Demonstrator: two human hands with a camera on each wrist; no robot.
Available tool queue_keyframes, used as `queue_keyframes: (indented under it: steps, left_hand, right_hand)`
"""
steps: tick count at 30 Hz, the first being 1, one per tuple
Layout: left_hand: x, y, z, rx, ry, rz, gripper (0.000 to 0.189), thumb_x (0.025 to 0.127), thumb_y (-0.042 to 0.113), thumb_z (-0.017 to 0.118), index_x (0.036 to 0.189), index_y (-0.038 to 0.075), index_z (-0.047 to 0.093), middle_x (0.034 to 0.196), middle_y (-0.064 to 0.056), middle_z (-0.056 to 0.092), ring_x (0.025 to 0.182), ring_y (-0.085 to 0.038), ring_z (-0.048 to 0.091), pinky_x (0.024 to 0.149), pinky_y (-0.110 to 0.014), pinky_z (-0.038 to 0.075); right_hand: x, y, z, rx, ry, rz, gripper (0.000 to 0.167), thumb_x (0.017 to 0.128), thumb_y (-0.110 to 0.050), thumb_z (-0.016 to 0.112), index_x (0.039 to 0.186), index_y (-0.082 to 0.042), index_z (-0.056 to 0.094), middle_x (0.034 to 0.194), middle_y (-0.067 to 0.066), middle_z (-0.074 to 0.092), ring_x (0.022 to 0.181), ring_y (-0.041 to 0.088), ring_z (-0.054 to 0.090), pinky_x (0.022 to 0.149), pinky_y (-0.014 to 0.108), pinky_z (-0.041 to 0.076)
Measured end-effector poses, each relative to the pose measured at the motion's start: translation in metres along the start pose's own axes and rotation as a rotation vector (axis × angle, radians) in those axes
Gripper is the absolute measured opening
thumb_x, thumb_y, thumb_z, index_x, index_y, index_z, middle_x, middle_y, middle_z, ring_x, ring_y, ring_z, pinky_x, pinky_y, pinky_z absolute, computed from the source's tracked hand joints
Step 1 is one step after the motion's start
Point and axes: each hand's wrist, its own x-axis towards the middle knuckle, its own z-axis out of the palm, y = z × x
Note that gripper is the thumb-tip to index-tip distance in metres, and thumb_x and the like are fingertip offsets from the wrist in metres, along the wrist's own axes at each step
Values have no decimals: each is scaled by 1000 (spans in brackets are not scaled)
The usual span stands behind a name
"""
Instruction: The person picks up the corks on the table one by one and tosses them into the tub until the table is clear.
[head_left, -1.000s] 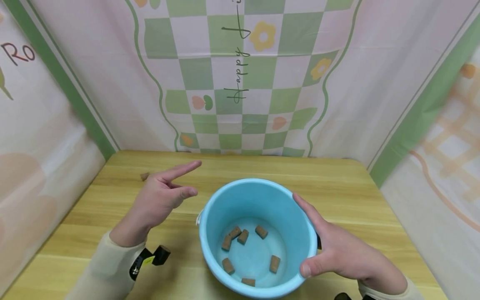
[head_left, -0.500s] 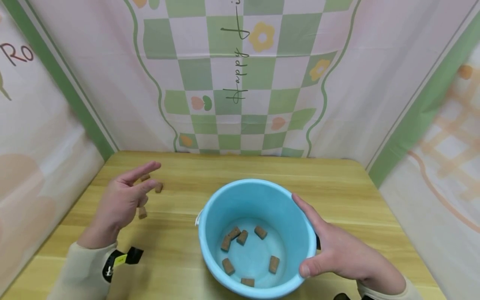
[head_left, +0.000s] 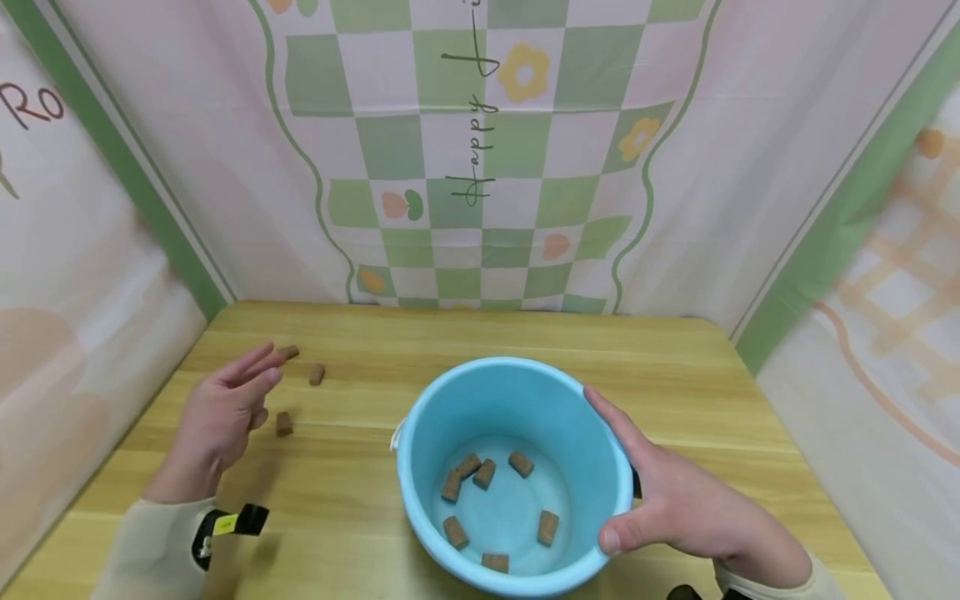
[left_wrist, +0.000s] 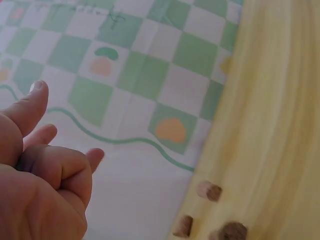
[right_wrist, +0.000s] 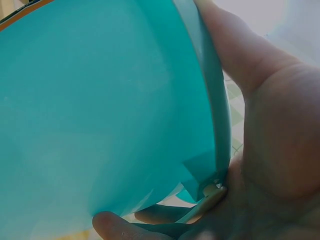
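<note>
A light blue bucket [head_left: 420, 500] stands on the table, with several brown corks [head_left: 484, 474] scattered on its floor. My right hand [head_left: 678, 504] grips the bucket's right side, thumb over the rim and fingers along the outer wall; in the right wrist view the fingers [right_wrist: 112, 227] show against the wall near the handle joint. At the far left, my left hand [head_left: 217, 417] hovers beside three loose corks. Its index finger and thumb are extended and apart, other fingers bent, nothing visible between them. One cork [head_left: 288, 353] lies just beyond its fingertips, another cork [head_left: 317, 374] to the right, and a third cork [head_left: 283, 423] nearer me.
The wooden table [head_left: 660, 367] meets a green-and-white checked cloth wall [head_left: 517, 200] at the back. Cloth walls also close off the left and right sides. The bucket's white handle mount [head_left: 397, 435] juts out on its left.
My left hand has moved left and away from the bucket, toward the loose corks, bringing them into sight. The right hand and the bucket have stayed in place.
</note>
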Motion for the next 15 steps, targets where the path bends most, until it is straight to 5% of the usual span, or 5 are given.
queue_keyframes:
  steps: [4,12,15]
  left_hand:
    - [1,-8,-6,134,46,-72,69,90,27,77,149,10,47,120,6,68,50,-2,37,46,-19,39]
    - [0,-16,-11,459,95,-178,71,89,42,76,149,16,48,141,-18,53,47,-3,35,41,-23,39]
    - [-1,-18,-13,628,78,-189,71,90,47,72,149,15,49,139,-21,54,59,-15,51,49,-31,46]
  right_hand:
    - [0,1,0,-1,-4,3,125,75,-22,87,161,-30,-3,141,23,45,108,35,61,84,35,53]
    - [0,0,0,21,-12,6,124,76,-22,87,161,-32,-3,142,24,43,108,37,60,85,35,53]
    - [0,-2,1,39,-11,25,125,75,-21,88,161,-32,-4,142,23,43,108,37,61,85,36,54]
